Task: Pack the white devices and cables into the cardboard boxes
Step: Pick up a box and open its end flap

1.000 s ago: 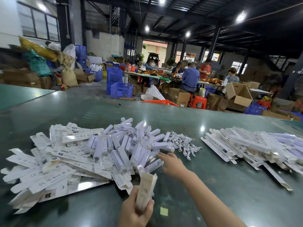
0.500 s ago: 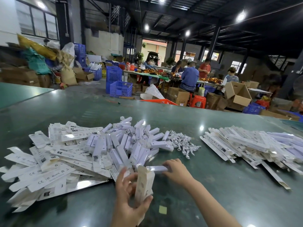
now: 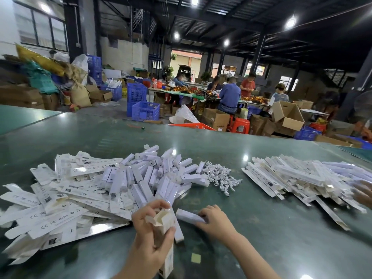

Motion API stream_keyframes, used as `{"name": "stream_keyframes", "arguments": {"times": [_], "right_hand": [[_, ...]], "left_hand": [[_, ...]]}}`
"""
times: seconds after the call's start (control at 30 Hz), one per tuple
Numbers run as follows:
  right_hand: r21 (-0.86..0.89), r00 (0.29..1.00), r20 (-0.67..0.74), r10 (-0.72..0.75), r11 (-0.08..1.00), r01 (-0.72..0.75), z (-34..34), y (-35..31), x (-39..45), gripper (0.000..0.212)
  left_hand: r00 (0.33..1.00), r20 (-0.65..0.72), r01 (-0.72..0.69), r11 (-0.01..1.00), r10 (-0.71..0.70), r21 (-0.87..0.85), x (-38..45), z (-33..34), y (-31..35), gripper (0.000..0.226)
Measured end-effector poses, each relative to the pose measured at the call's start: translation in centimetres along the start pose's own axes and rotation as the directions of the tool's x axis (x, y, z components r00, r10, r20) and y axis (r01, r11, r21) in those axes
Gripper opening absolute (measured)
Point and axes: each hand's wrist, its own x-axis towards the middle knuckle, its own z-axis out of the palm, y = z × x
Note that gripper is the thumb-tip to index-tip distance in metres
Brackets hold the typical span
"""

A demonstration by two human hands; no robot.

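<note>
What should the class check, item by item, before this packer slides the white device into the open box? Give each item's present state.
1. Box gripped by left hand: ok.
2. Box's top flaps open: ok.
3. White device held by right hand: ok.
4. Device lined up with the box opening: not ok, it lies sideways beside it.
5. Cable already inside the box: cannot tell.
6. Cables on the table within reach: ok, probably.
</note>
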Motion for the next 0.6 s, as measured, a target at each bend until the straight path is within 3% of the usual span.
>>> {"name": "stream_keyframes", "arguments": {"times": [0.2,0.27,0.33,0.4,0.47,0.6], "right_hand": [[-0.027,0.999,0.040,0.006,1.000,-0.005,-1.1,-1.5,-0.7,0.039],[0.174,0.994,-0.088,-0.069,0.981,0.083,-2.7,-3.5,-1.6,0.034],[0.506,0.971,-0.205,-0.126,0.835,0.215,-4.8,-6.1,-3.0,0.026],[0.726,0.957,-0.220,-0.189,0.624,0.290,-7.0,-8.8,-4.9,0.019],[0.779,0.945,-0.201,-0.259,0.542,0.314,-8.2,-10.4,-5.9,0.017],[0.730,0.911,-0.303,-0.280,0.546,0.411,-8.3,-10.6,-6.7,0.010]], "left_hand": [[0.999,-0.005,0.051,0.997,-0.052,-0.049,0.4,-0.4,1.0,0.023],[0.999,0.015,0.045,0.999,-0.045,-0.020,0.3,-0.5,1.2,0.022],[0.999,0.024,0.026,1.000,-0.026,0.006,0.1,-0.7,1.3,0.023],[0.999,0.022,0.024,1.000,-0.024,0.002,-0.1,-0.6,1.3,0.018],[0.998,0.000,0.063,0.998,-0.063,-0.001,0.2,-0.3,1.5,0.013],[0.992,-0.023,0.121,0.991,-0.122,-0.049,0.1,-1.4,1.3,0.022]]}}
